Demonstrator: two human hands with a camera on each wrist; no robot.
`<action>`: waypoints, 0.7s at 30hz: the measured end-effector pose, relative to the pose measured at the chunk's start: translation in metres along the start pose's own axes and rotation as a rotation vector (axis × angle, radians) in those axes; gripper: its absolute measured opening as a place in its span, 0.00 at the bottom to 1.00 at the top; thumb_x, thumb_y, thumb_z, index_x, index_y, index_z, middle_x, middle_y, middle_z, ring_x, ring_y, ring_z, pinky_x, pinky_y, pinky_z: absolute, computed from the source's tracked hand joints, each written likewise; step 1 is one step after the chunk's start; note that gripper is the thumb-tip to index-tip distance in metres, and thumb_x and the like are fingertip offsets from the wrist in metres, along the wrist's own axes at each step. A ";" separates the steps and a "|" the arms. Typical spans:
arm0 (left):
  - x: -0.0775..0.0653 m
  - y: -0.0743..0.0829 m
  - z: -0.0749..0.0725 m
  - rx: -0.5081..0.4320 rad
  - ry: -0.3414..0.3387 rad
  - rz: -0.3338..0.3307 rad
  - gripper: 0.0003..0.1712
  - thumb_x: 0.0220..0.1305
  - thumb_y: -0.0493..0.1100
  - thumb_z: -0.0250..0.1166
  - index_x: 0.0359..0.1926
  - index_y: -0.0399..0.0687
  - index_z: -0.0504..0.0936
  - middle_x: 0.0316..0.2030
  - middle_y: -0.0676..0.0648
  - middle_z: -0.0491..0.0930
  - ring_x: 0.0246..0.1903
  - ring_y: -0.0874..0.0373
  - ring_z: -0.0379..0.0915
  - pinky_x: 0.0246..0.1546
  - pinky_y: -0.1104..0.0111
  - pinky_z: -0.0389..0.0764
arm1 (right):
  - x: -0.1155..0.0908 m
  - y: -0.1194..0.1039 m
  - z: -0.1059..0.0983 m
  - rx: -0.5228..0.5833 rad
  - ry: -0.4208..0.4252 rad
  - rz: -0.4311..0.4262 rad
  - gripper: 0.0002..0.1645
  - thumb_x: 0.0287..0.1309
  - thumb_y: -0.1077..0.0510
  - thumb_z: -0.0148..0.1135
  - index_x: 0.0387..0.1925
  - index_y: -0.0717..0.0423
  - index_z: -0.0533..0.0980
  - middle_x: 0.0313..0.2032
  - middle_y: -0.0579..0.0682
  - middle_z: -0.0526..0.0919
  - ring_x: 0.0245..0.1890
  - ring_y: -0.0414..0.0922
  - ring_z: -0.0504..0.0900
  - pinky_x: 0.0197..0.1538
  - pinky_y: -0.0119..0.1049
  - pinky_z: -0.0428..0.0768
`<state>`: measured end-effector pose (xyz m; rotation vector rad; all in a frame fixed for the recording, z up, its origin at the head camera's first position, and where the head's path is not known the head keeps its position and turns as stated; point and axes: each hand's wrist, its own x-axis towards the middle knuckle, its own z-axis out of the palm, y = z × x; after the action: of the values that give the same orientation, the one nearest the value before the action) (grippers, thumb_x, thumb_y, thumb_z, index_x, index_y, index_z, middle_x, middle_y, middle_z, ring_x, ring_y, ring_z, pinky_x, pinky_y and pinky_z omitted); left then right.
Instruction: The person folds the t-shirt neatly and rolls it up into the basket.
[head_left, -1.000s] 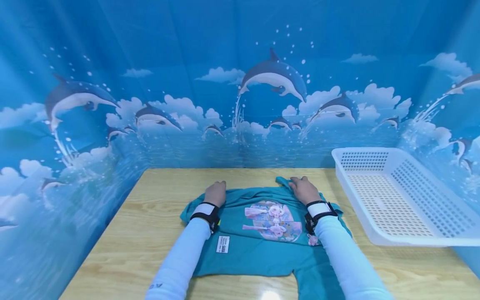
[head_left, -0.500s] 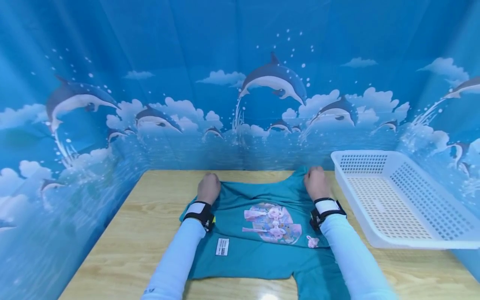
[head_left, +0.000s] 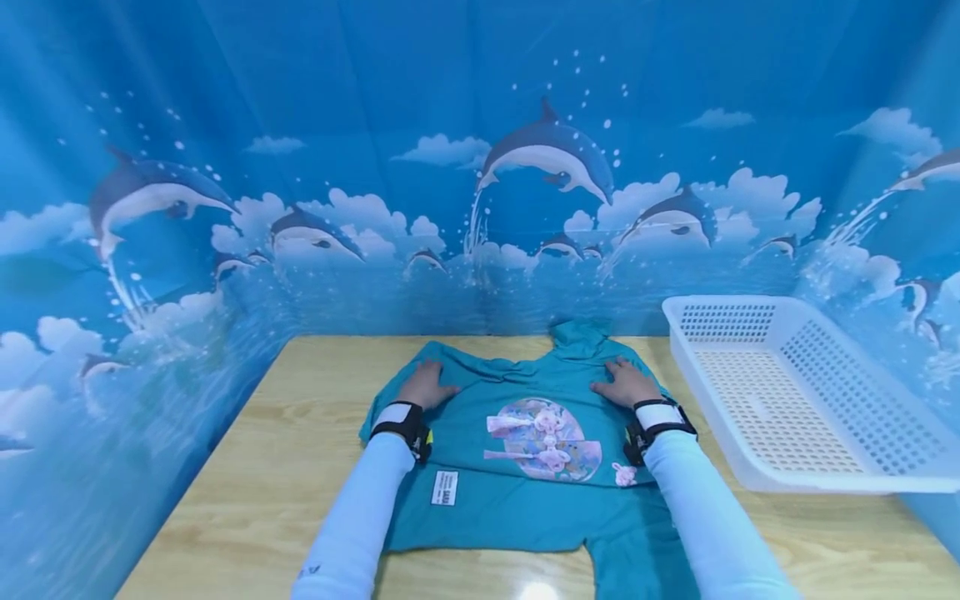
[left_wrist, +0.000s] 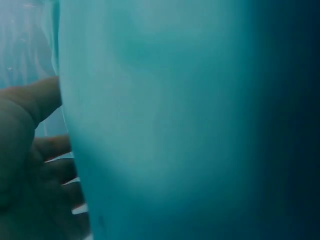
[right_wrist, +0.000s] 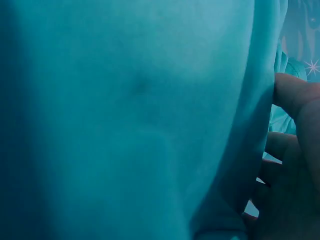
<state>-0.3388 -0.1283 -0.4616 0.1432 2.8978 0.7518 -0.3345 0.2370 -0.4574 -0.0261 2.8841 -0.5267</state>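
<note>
A teal top lies spread on the table, with a round floral patch of pink knots and tassels on its middle and a small white label lower left. My left hand rests on its upper left part, thumb held out to the side. On the upper right part rests my right hand, fingers spread. Teal cloth fills most of the left wrist view, with the left fingers straight behind its edge. The right wrist view is likewise mostly cloth, the right fingers at its edge.
A white perforated plastic basket stands at the right of the wooden table. Behind and at the sides hangs a blue dolphin-print curtain. A flap of the top reaches the table's back edge.
Both hands gripped and pulled the top's far edge outward and away; now they have let go and lie flatter on it. Its upper part is spread further back, with the flap at the back.
</note>
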 end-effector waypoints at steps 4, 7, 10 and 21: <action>-0.003 0.003 -0.003 0.060 0.010 -0.010 0.39 0.65 0.55 0.60 0.69 0.36 0.60 0.70 0.30 0.52 0.69 0.34 0.47 0.65 0.45 0.58 | -0.001 0.003 0.000 -0.027 0.021 0.031 0.45 0.65 0.42 0.49 0.70 0.69 0.51 0.69 0.73 0.46 0.69 0.70 0.47 0.66 0.65 0.53; -0.004 0.003 -0.004 0.090 -0.004 -0.025 0.41 0.65 0.57 0.58 0.69 0.37 0.60 0.70 0.30 0.49 0.70 0.34 0.44 0.66 0.45 0.56 | -0.002 0.005 -0.001 -0.044 0.020 0.044 0.45 0.66 0.41 0.47 0.70 0.69 0.50 0.69 0.74 0.44 0.69 0.70 0.46 0.66 0.65 0.54; -0.003 0.002 -0.006 0.093 -0.032 -0.026 0.42 0.67 0.59 0.56 0.71 0.38 0.57 0.71 0.30 0.46 0.71 0.34 0.40 0.68 0.45 0.53 | -0.003 0.006 -0.001 -0.021 0.033 0.029 0.43 0.67 0.43 0.47 0.70 0.69 0.51 0.69 0.74 0.45 0.69 0.70 0.46 0.66 0.64 0.54; -0.058 0.040 -0.014 0.167 0.067 0.356 0.12 0.60 0.44 0.66 0.43 0.43 0.82 0.39 0.45 0.77 0.39 0.52 0.74 0.35 0.63 0.76 | -0.035 -0.003 0.000 -0.177 0.316 -0.244 0.09 0.51 0.56 0.66 0.28 0.59 0.82 0.29 0.57 0.78 0.29 0.52 0.75 0.37 0.50 0.72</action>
<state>-0.2815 -0.1073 -0.4236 0.6791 3.0342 0.5678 -0.3000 0.2366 -0.4491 -0.3566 3.2519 -0.3382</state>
